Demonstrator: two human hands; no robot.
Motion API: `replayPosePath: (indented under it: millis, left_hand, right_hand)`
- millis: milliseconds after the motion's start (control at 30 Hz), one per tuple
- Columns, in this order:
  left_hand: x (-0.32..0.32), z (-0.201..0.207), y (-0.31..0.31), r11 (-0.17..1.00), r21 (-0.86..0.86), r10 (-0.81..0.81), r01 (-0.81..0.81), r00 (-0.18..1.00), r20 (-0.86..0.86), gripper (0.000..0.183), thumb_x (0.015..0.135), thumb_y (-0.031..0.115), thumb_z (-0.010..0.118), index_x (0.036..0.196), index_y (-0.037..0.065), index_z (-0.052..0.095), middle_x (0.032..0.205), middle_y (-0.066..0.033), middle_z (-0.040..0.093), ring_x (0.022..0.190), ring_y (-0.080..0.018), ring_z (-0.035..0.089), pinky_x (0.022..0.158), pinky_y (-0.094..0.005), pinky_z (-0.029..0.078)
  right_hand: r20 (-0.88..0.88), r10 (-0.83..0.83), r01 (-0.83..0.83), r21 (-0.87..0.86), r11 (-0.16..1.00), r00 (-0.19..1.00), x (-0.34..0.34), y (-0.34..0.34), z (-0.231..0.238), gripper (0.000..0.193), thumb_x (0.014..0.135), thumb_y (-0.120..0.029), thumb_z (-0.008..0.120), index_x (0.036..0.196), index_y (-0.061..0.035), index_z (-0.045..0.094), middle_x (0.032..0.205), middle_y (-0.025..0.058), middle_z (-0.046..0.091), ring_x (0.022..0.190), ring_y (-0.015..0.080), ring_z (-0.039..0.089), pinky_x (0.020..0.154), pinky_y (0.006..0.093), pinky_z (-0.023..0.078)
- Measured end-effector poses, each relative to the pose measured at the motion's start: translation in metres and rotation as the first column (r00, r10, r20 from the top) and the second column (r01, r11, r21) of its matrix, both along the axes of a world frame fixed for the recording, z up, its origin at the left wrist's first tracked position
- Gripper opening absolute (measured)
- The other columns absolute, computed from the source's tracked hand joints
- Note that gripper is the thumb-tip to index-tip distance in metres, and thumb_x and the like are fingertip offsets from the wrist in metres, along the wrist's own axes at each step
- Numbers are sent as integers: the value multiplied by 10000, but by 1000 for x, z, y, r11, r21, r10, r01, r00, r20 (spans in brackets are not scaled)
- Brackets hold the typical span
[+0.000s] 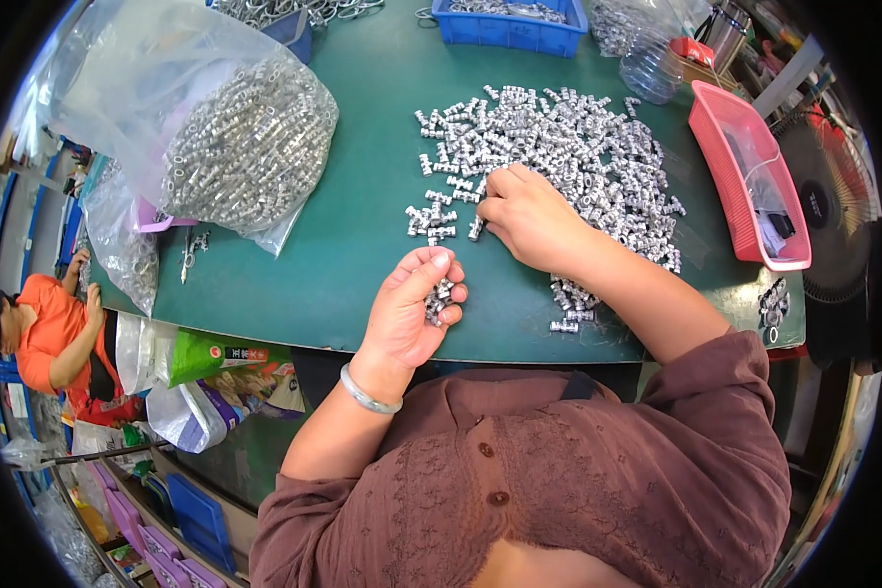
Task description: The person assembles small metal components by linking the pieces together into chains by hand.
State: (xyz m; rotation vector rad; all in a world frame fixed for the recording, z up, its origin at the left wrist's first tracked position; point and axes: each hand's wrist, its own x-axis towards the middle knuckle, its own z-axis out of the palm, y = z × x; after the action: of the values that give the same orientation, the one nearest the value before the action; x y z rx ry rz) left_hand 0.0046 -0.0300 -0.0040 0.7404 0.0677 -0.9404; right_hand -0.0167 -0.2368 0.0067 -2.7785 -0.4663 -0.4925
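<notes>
My left hand [402, 309], with a pale bangle [367, 394] at its wrist, is curled palm up near the table's front edge. Its fingers close around several small silver metal fittings [439, 302], ribbed and tube-like. Up and to the right, my right hand [537, 220] reaches over the left edge of a wide pile of the same fittings [598, 147]. Thumb and fingers pinch together there, against one small metal fitting [475, 228]. The fingertips are partly hidden behind the hand. A small cluster of fittings [431, 220] lies just left of it.
A clear plastic bag full of fittings [250, 147] stands on the green table [363, 196] at left. Blue tray [510, 34] at the back, pink basket [745, 176] at right, beside a black fan [823, 206]. A person in orange [54, 328] works at far left.
</notes>
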Motion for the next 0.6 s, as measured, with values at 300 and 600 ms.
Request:
replayPosePath:
  millis: [300, 600]
  left_hand:
    - [-1, 1, 0, 1000, 12, 4, -4, 1000, 11, 73, 905, 143, 549, 943, 89, 580, 828, -53, 560, 689, -146, 520, 476, -204, 403]
    - [-5, 4, -6, 992, 54, 113, -113, 994, 16, 125, 913, 150, 538, 1020, 87, 551, 819, -43, 564, 682, -143, 521, 479, -208, 398]
  right_hand:
    - [-23, 55, -54, 51, 997, 998, 0, 0, 1, 106, 694, -116, 662, 775, -58, 628, 879, 86, 528, 900, 267, 500, 782, 380, 411]
    - [6, 184, -173, 368, 913, 983, -10, 13, 20, 146, 665, -49, 682, 784, -36, 597, 901, 95, 541, 908, 297, 509, 778, 392, 418]
